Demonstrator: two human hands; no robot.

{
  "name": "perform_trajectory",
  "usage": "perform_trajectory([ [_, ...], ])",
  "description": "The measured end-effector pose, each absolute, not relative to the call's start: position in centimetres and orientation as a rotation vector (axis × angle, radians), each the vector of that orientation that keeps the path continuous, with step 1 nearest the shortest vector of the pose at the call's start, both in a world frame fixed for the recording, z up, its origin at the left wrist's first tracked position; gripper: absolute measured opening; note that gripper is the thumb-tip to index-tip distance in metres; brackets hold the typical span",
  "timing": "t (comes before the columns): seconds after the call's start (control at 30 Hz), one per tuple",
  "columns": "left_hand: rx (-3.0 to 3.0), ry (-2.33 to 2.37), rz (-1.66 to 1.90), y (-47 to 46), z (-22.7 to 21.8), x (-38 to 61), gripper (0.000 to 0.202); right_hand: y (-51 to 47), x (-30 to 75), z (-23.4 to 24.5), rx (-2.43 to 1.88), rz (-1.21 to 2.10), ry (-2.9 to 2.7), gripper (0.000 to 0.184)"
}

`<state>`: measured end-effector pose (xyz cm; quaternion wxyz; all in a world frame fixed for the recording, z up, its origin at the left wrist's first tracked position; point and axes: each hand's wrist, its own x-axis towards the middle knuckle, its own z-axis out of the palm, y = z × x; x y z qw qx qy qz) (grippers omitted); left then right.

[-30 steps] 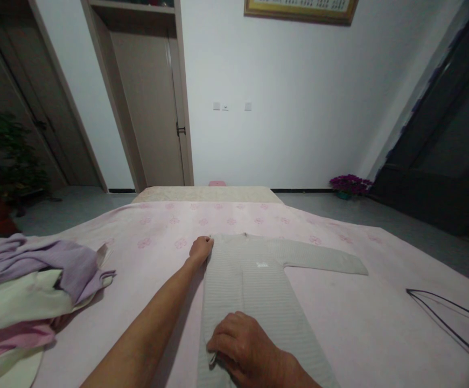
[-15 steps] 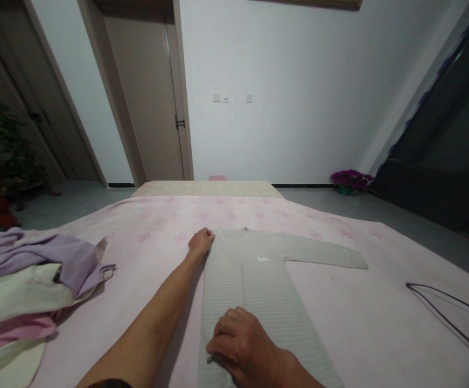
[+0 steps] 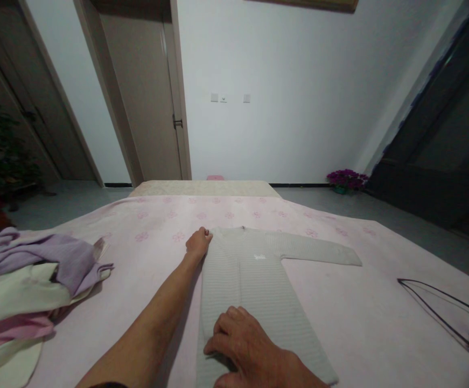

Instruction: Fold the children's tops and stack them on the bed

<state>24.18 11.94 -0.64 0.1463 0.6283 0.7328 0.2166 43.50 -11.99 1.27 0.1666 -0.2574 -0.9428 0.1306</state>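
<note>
A pale grey-green striped long-sleeved shirt point(image 3: 254, 291) lies flat before me, with small white lettering on the chest. One sleeve stretches out to the right; no sleeve shows on the left side, where a long straight edge runs down. My left hand point(image 3: 198, 242) is closed at the shirt's upper left corner, by the shoulder, pinching the cloth there. Over the lower left part of the shirt is my right hand point(image 3: 244, 345), its thumb and forefinger apart and nothing visible between them. The shirt's bottom left is partly hidden behind this hand.
Under the shirt spreads a pink flowered sheet point(image 3: 137, 258). A heap of lilac, cream and pink clothes point(image 3: 36, 285) lies at the left. To the right is a thin black wire hanger point(image 3: 440, 312). Beyond the far edge stands a beige surface point(image 3: 202, 188).
My right thumb and forefinger have parted, letting go of the pinched cloth near the shirt's left edge. My left hand stays at the shoulder. The view has shifted slightly.
</note>
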Motion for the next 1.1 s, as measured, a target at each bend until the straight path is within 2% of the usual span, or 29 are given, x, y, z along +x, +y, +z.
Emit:
perform_trajectory([
  [0.33,1.901,1.963,0.597,12.1,0.6,22.3,0.023,-12.8,44.4,-0.8,-0.627,0.121,-2.611,0.035],
  [0.57,2.227,1.825,0.720,7.8,-0.2,23.9,0.042,-12.3,44.0,-1.4,-0.528,0.052,-2.517,0.038],
  [0.8,2.320,1.815,0.490,7.6,-2.2,26.5,0.072,-12.2,43.9,-1.7,-0.530,0.016,-2.547,0.041],
  [0.97,2.276,1.842,0.394,9.6,-2.1,25.5,0.076,-12.3,43.9,-1.8,-0.531,0.029,-2.526,0.042],
  [1.1,2.237,1.860,0.370,10.0,-1.0,24.7,0.066,-12.3,43.8,-1.6,-0.508,0.017,-2.488,0.046],
])
